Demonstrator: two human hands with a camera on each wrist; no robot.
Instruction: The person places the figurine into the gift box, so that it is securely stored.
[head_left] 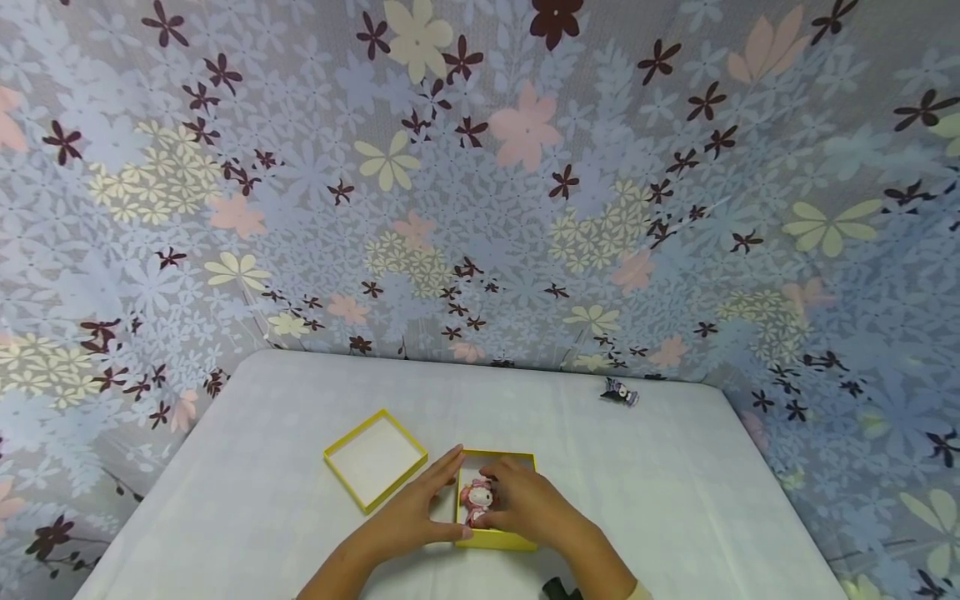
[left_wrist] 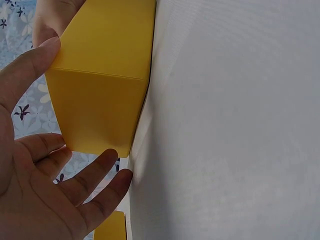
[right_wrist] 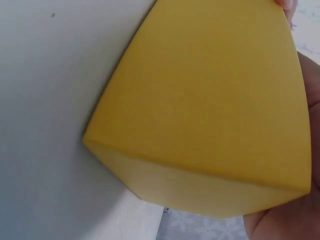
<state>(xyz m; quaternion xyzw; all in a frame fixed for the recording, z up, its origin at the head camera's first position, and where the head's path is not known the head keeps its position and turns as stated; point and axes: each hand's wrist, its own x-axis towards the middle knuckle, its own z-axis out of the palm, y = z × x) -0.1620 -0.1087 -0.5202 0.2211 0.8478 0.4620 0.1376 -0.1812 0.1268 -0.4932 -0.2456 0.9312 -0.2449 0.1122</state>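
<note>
A yellow box (head_left: pixel 497 540) with its top uncovered stands near the front middle of the table. Inside lies a pink-and-white toy figurine (head_left: pixel 480 496). My right hand (head_left: pixel 536 504) reaches in over the right wall, its thumb and fingers round the figurine and covering part of it. At the left side, my left hand (head_left: pixel 408 521) spans the box, thumb at the near corner and a fingertip at the far one. The left wrist view shows that thumb on the box's edge (left_wrist: pixel 100 110) and the other fingers spread. Yellow outer walls (right_wrist: pixel 200 100) fill most of the right wrist view.
A shallow yellow-rimmed lid (head_left: pixel 348 485), white inside, lies left of the box. Toward the table's back right edge is a small dark figurine (head_left: pixel 619 392). A black object (head_left: pixel 557 588) sits beside the right forearm. Flowered cloth (head_left: pixel 480 208) surrounds the white table (head_left: pixel 660 483).
</note>
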